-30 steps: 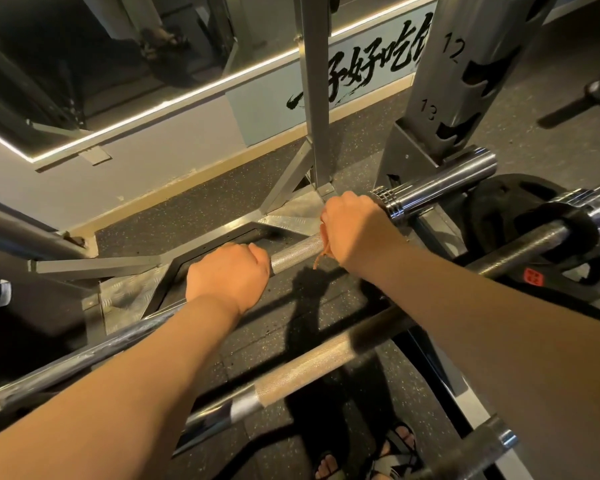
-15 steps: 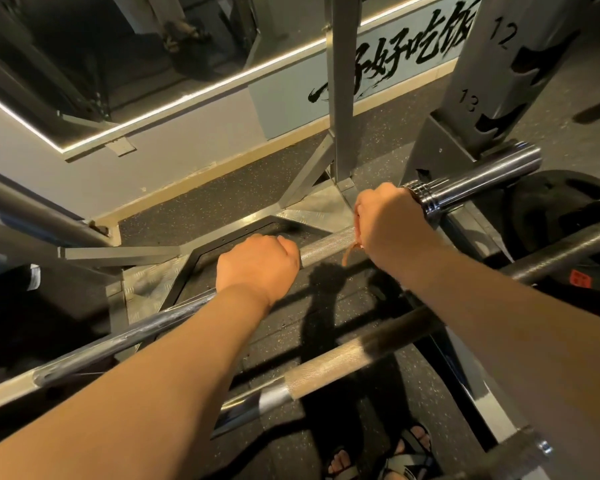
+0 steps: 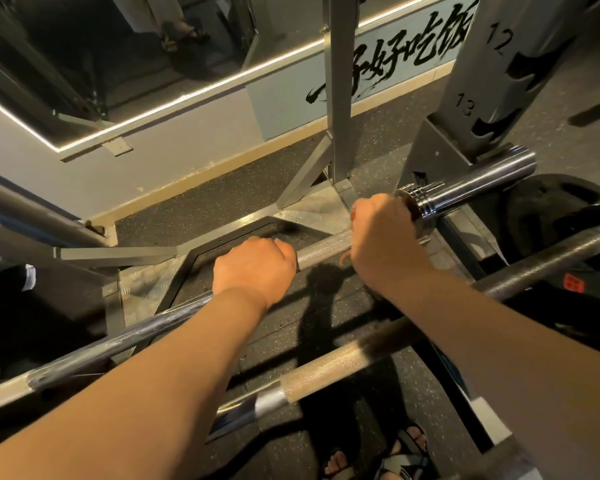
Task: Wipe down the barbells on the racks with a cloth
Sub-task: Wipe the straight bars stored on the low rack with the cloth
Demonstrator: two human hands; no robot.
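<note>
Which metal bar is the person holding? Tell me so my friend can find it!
Find the tall grey post numbered 12 and 13. The shiny chrome sleeve at its foot ends the farther barbell. Only it, not the nearer barbell, is gripped by the left hand and right hand.

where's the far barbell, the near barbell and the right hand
far barbell point(image 3: 323, 245), head view, bare knurled part
near barbell point(image 3: 340, 367), head view, its knurled part
right hand point(image 3: 381, 237), head view, back of hand
</note>
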